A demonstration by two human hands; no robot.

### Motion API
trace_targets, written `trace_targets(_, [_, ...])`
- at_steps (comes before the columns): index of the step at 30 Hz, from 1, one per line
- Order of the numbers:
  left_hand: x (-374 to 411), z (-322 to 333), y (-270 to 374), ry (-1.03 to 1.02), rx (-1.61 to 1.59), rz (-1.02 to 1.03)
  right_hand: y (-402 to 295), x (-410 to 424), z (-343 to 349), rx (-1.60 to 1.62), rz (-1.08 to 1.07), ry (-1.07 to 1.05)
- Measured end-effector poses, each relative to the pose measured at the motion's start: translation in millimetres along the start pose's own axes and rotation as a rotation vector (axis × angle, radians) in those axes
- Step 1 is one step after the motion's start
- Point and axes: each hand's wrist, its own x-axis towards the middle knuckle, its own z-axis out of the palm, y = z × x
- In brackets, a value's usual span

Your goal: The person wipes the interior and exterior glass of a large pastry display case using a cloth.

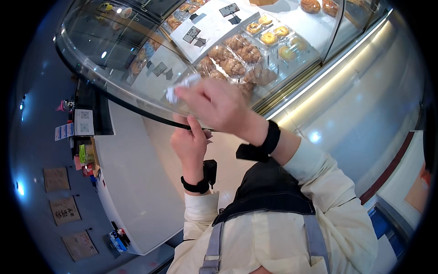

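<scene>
My right hand (219, 104) is closed around a crumpled white cloth or tissue (181, 88), held against or just over the clear glass panel (119, 82) of a bakery display case; whether it touches is blurred. Below it, my left hand (190, 140) grips the dark-trimmed edge of that panel, thumb on the near side, most fingers hidden behind. A bit of something pale shows beside its fingers. Behind the glass lie wrapped croissants (232, 66) and packed yellow-topped pastries (268, 37).
Small price signs (191, 34) stand in the case. A lit metal rail (294, 85) runs along its base. On the left is a white counter (137, 185) with small boxes and printed cards (84, 121). A white surface with a dark red edge (388, 167) stands at right.
</scene>
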Motion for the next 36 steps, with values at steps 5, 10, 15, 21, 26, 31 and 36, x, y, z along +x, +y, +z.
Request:
trace_targets(5, [2.6,2.8,-19.0,0.097,0.116,0.164,-24.5,-72.6,6.8,-0.084,0.154,-0.026])
trace_targets(10, [-0.7,1.0,-7.5,0.06,-0.022,0.013,-22.7,-155.2,18.5,-0.251,0.294,-0.014])
trace_targets(15, [-0.4,2.2,-1.3,0.06,-0.055,-0.003,-17.8,-203.4,28.8,-0.149,0.449,0.104])
trace_targets(21, [3.1,2.1,-5.5,0.065,-0.009,0.056,-35.2,-127.8,37.1,-0.091,0.359,0.169])
trace_targets(26, [3.8,-2.7,-9.8,0.059,0.028,0.101,-22.3,-93.4,14.4,-0.077,0.243,0.12])
trace_targets(31, [2.6,-1.2,-12.2,0.086,0.063,0.105,11.2,-110.2,-18.0,-0.188,0.033,-0.166])
trace_targets(36, [4.5,1.8,-15.5,0.141,0.144,0.177,-2.8,-87.5,-2.3,-0.094,0.038,-0.136])
